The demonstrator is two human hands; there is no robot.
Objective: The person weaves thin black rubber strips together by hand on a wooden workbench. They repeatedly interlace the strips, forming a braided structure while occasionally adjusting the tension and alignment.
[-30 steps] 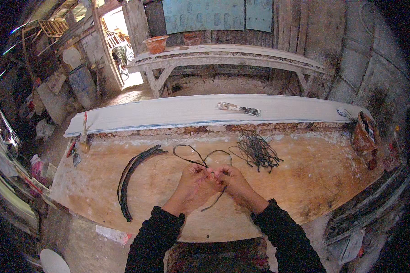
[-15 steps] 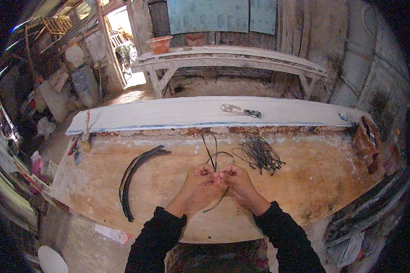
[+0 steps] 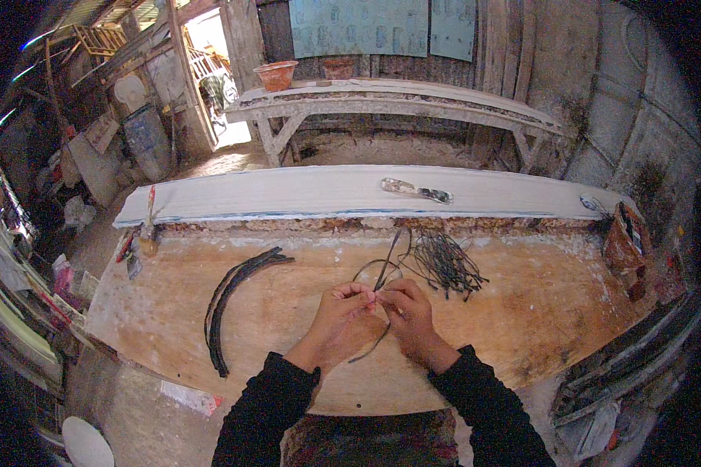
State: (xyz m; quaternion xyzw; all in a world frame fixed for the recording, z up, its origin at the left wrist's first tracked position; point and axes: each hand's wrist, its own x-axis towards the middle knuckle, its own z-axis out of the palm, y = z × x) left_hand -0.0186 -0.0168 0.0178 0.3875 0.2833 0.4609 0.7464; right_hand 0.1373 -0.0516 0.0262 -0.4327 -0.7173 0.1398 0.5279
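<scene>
Both hands meet above the middle of the wooden board (image 3: 288, 327), fingertips touching. My left hand (image 3: 344, 317) pinches a thin dark cord (image 3: 385, 267). My right hand (image 3: 411, 317) pinches the same cord close beside it. Its upper ends reach away from the fingers, a loop curves behind them, and one tail hangs below onto the board. The exact crossing between the fingertips is hidden. To the right lies a tangled pile of dark cords (image 3: 447, 263) with small knots at their ends. At the left rests a curved bundle of dark strips (image 3: 230, 307).
Along the board's far edge runs a white slab (image 3: 288, 193) carrying a stained putty knife (image 3: 417, 190). A brush (image 3: 149, 222) leans at its left end, and a brown bag (image 3: 625, 245) sits at the right. Behind stands a long bench (image 3: 397, 100) with an orange basin (image 3: 276, 75).
The cord's upper ends have swung right and lie closer together, near the pile. My right hand has turned slightly, its fingers pointing more to the left. My left hand has barely moved.
</scene>
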